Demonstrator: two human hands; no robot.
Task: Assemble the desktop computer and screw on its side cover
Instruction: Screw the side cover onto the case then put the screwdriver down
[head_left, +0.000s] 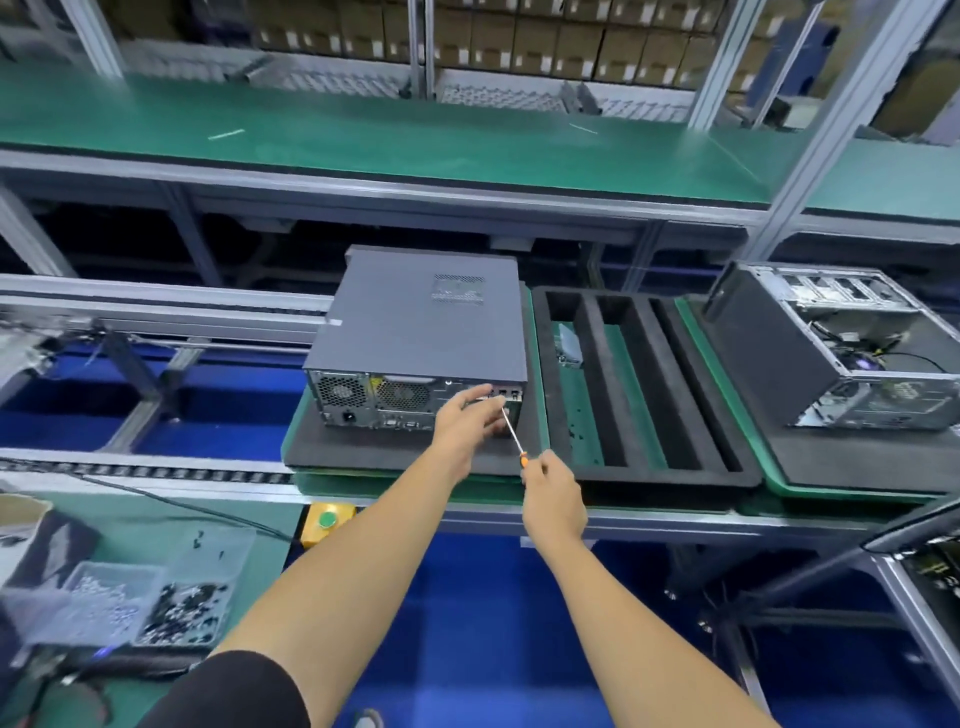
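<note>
A grey desktop computer (421, 322) lies on its side on a black foam pad (363, 449), its side cover on top and its rear panel facing me. My left hand (467, 418) reaches to the right end of that rear panel, fingers extended toward the screwdriver's tip. My right hand (550, 493) grips the orange handle of a thin screwdriver (514, 434), whose shaft slants up-left to the panel's right edge. Whether a screw sits at the tip I cannot tell.
A black slotted foam tray (644, 395) lies right of the computer. Farther right stands an open computer case (841, 348). On the near-left bench sit clear bins of screws (150, 603). A yellow box with a green button (327, 519) is on the conveyor's front rail.
</note>
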